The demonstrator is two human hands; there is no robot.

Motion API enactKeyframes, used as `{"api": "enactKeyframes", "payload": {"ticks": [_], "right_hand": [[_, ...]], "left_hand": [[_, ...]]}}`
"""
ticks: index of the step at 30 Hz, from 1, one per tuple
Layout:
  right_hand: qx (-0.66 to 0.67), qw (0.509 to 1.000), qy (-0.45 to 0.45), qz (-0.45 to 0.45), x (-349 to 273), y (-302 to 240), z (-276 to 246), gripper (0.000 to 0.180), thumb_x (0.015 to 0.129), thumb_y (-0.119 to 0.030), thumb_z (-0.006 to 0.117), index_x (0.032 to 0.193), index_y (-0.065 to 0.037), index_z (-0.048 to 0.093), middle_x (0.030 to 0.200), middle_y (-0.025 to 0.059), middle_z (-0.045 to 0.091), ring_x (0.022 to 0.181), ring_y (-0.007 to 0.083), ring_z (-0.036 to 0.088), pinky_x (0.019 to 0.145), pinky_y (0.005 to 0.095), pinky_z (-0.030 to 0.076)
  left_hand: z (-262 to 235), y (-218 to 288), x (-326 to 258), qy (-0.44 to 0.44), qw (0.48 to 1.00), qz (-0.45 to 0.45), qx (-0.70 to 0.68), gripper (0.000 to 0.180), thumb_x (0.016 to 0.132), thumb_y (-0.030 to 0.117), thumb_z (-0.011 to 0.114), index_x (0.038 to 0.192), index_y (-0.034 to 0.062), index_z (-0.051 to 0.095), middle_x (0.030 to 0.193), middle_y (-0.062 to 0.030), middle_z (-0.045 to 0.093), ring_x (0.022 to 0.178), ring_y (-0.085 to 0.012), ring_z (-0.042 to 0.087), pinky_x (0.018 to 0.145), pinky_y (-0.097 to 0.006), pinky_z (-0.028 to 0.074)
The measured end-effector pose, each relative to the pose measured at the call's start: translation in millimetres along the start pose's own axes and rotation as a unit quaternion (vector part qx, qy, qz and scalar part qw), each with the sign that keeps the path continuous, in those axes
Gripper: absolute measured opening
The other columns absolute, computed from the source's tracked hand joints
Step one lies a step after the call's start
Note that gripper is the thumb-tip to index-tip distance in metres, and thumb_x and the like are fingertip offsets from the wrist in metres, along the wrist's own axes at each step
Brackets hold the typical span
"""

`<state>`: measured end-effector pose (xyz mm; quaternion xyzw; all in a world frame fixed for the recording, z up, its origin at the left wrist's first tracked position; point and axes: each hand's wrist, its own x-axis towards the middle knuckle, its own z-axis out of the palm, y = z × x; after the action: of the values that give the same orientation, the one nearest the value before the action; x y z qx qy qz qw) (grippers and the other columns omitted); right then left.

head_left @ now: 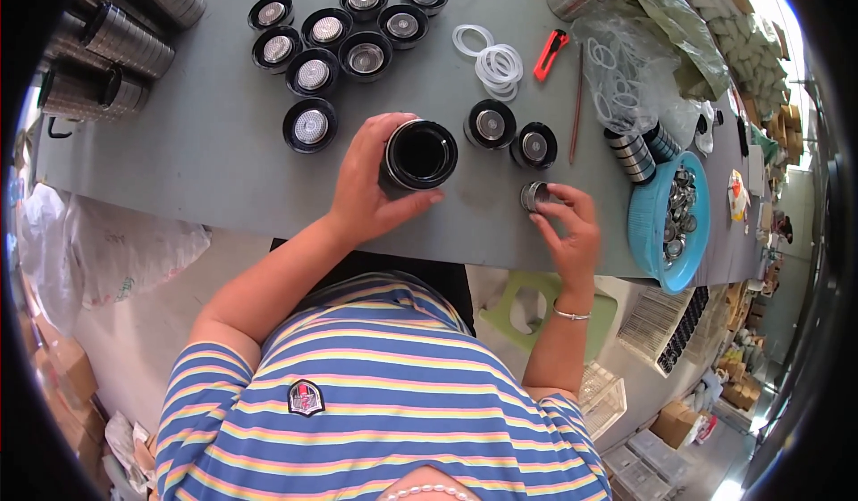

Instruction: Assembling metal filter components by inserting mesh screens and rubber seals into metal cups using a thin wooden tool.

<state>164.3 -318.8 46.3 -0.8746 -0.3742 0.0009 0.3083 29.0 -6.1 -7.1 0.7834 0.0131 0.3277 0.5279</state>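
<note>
My left hand (368,179) curls around a black round cup (420,185) with a dark, hollow inside, near the table's front edge. Its fingers wrap the far left side and the thumb lies along the near side. To the right, my right hand (569,224) pinches a small round metal strainer cap (534,197) between thumb and fingertips. Just beyond it are two black round lids with metal centres, one a lid (491,125) and the other a lid (534,146). Several more such lids stand farther left, the nearest being a black lid (310,126).
White silicone rings (499,67), a red utility knife (550,55) and a thin brown stick (577,103) lie beyond my hands. A blue basket (645,206) of small metal parts stands right. Stacked metal cylinders (130,41) fill the far left. A clear plastic bag (617,63) holds rings.
</note>
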Motion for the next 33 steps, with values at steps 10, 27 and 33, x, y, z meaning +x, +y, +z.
{"api": "enactKeyframes", "payload": {"ticks": [10,27,33], "right_hand": [[0.074,0.987,0.134,-0.048,27,-55,12,0.018,0.081,-0.002,0.085,0.097,-0.005,0.078,0.106,0.0071,0.079,0.106,0.0289,0.067,0.099,0.0402,0.053],[-0.133,0.964,-0.068,-0.219,90,-165,43,0.030,0.087,-0.034,0.082,0.103,-0.009,0.080,0.106,0.0022,0.072,0.126,0.0277,0.060,0.124,0.0590,0.027],[0.117,0.977,0.001,-0.176,83,-119,29,0.031,0.092,-0.024,0.079,0.118,-0.007,0.080,0.131,0.0096,0.075,0.131,0.0314,0.064,0.119,0.0493,0.041]], "left_hand": [[-5,4,0,-0.001,1.000,0.000,-0.009,0.083,0.074,0.028,0.096,0.142,0.0030,0.056,0.132,-0.0176,0.064,0.120,-0.0383,0.063,0.103,-0.045,0.052],[-6,1,2,0.013,1.000,0.006,0.003,0.085,0.081,0.042,0.087,0.149,0.0012,0.056,0.139,-0.0215,0.063,0.124,-0.0420,0.063,0.107,-0.049,0.051],[-27,23,6,-0.009,0.999,-0.001,-0.051,0.089,0.075,0.018,0.093,0.153,0.0005,0.054,0.152,-0.0202,0.059,0.141,-0.0377,0.058,0.120,-0.046,0.045]]}}
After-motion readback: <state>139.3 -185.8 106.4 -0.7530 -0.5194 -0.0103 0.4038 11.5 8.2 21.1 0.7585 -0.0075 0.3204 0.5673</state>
